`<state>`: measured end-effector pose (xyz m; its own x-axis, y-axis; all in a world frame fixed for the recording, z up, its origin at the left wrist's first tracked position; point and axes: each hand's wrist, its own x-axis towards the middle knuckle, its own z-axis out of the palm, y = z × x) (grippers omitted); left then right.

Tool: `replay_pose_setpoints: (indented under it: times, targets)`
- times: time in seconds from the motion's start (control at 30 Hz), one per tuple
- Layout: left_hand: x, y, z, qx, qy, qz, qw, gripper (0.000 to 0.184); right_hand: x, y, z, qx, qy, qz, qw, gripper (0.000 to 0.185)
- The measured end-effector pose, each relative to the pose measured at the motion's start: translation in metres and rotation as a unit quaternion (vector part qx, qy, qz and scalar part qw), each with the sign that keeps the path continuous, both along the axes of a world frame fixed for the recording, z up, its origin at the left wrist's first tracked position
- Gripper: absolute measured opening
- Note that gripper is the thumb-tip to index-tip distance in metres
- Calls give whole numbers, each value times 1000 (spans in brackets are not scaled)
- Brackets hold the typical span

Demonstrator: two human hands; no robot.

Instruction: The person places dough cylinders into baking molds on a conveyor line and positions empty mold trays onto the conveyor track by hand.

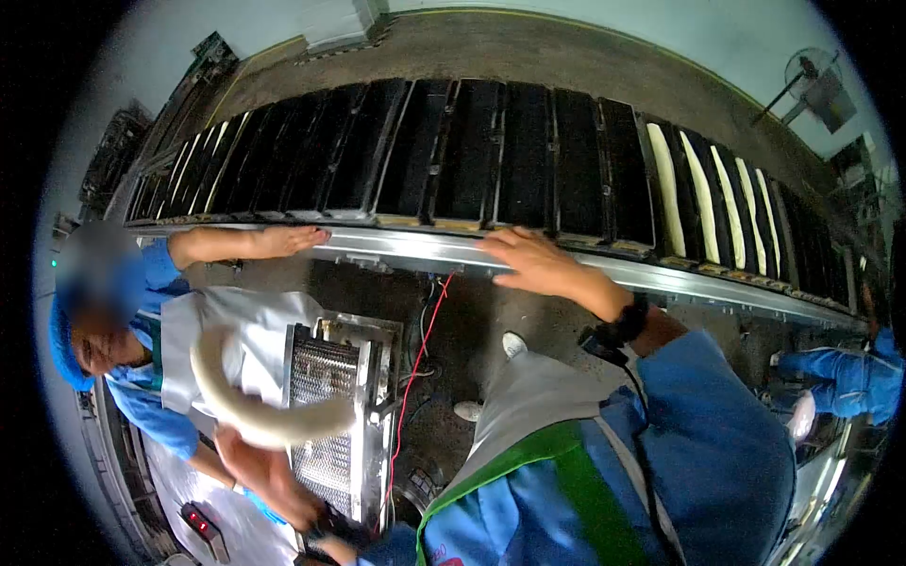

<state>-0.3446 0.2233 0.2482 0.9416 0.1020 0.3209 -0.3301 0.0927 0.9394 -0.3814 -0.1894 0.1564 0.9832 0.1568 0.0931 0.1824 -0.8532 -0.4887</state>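
Observation:
My right hand [538, 262] is open, palm down, with its fingers apart over the metal rail [415, 247] in front of the black trays [469, 156]. At the lower left, my left hand [264, 472] is blurred and closed on a thick white strip [274, 422], soft-looking and bent into a curve. The strip hangs beside a metal frame with a textured, grille-like surface [323, 420]. Part of my left hand's grip is smeared by motion.
A co-worker [142, 368] stands at the left, one hand [288, 241] by the rail. White strips [703, 193] lie in trays at the right. A red cable [415, 373] hangs beside the metal frame. Another person [849, 377] is at far right.

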Motion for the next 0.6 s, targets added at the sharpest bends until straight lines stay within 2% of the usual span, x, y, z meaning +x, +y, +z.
replay_pose_setpoints:
  times: [0.03,0.07,0.1,0.13,0.17,0.2,0.3,0.33,0.37,0.4,0.43,0.47,0.5,0.53,0.6]
  targets:
    - [21,-44,22,-76,19,-53,995,40,-11,-14,13,11,19,-20,1000,52]
    - [33,-89,30,106,-137,-74,982,39,-22,-28,14,10,16,-22,1000,52]
    - [59,-112,45,-128,106,-120,979,39,-33,-41,14,-11,32,-71,997,53]
    - [77,-147,56,-185,155,-272,932,37,-44,-53,14,-32,48,-121,991,53]
    - [88,-188,47,-86,94,-273,954,27,-58,-68,15,-34,46,-124,991,53]
    - [105,-222,48,-150,175,-356,906,29,-70,-81,16,-20,45,-128,990,52]
    - [108,-344,20,-148,224,-536,800,32,-95,-109,17,-20,60,-156,986,52]
    - [105,-380,-4,-100,202,-517,826,41,-102,-114,16,-27,79,-180,980,51]
    - [104,-414,-45,13,211,-466,859,51,-108,-121,18,-33,88,-187,978,52]
    - [87,-437,-67,153,210,-424,867,58,-116,-130,7,-25,58,-185,981,54]
    - [80,-461,-117,307,160,-398,849,62,-122,-137,12,-30,69,-193,978,54]
    - [61,-462,-116,336,134,-469,806,64,-126,-143,17,-34,78,-202,976,55]
    - [54,-468,-166,365,12,-510,779,58,-127,-151,15,-36,72,-204,976,55]
    - [33,-461,-136,524,-12,-440,729,53,-131,-157,13,-44,58,-220,973,54]
    - [29,-458,-154,522,-117,-336,775,50,-139,-161,7,-42,52,-225,972,53]
